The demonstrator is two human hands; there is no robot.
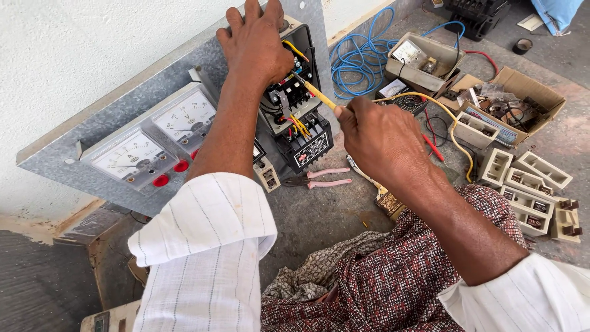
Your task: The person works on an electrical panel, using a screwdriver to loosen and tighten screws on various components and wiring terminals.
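Observation:
A grey metal panel (117, 114) leans against the white wall, carrying two white dial meters (157, 138) and a black electrical switch unit (301, 123) with yellow and red wires. My left hand (255, 43) rests on the top of the black unit, fingers spread over its upper edge. My right hand (378, 135) grips a yellow-handled screwdriver (316, 93), whose tip points into the terminals of the black unit. A yellow wire (442, 114) curves away from behind my right hand toward the floor at right.
Pink-handled pliers (322, 178) lie on the floor below the unit. Blue coiled wire (362, 58) sits at the back. A cardboard box of parts (513, 101) and several white ceramic fuse holders (528, 184) lie at right. My patterned cloth-covered lap (381, 270) fills the foreground.

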